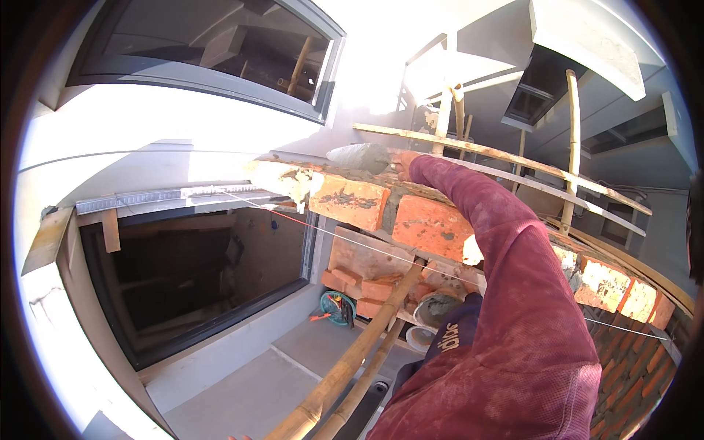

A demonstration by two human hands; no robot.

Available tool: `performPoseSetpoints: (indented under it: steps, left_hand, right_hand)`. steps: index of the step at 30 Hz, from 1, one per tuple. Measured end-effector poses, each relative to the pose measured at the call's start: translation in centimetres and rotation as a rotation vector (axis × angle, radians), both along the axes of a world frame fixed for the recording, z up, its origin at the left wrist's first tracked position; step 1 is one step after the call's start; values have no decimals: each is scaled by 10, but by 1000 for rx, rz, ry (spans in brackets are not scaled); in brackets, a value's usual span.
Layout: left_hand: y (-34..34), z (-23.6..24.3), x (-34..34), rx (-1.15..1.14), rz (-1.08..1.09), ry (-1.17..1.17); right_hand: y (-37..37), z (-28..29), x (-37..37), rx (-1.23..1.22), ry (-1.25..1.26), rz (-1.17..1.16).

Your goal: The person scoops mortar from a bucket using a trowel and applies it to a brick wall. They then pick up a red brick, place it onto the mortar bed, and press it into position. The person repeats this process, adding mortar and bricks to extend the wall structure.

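My right arm, in a dusty maroon sleeve, reaches up and over a brick wall. At its end my right hand (402, 163) is closed at the near end of a trowel (361, 156), whose blade is coated with grey mortar; the handle is hidden in the grip. The blade lies low along the wall top, just behind the upper course. In that course sit an orange brick (348, 202) and another brick (433, 226), with a mortar joint between them. Only what look like fingertips of my left hand (238, 438) show at the lower edge, too little to read their pose.
A taut string (345, 238) runs along the wall's near face. Bamboo poles (367, 341) slope below it. Lower down are loose bricks (374, 290), a mortar bucket (438, 308), a white bucket (419, 339) and a teal basket (337, 308). Bamboo rails (506, 158) stand beyond the wall.
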State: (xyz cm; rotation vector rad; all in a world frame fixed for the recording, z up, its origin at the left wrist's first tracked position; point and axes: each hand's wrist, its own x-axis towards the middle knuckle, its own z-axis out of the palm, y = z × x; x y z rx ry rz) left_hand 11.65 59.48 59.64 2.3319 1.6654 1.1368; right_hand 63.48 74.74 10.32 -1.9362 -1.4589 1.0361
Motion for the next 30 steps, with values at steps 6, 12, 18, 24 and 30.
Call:
performPoseSetpoints:
  steps: [6,12,18,24,30]
  left_hand:
    - [-4,-2,9,-23,43,-54]
    - [-1,-6,-7,-43,45,-127]
    - [-1,-7,0,-80,16,-79]
    - [-1,-11,5,-88,20,-171]
    - [-6,-9,9,-110,9,-233]
  right_hand:
    - [4,19,-8,-65,178,55]
    - [-16,18,2,69,157,36]
    - [-76,37,14,104,357,-37]
    - [-131,50,29,-55,427,-55]
    - [-189,58,34,44,488,-117]
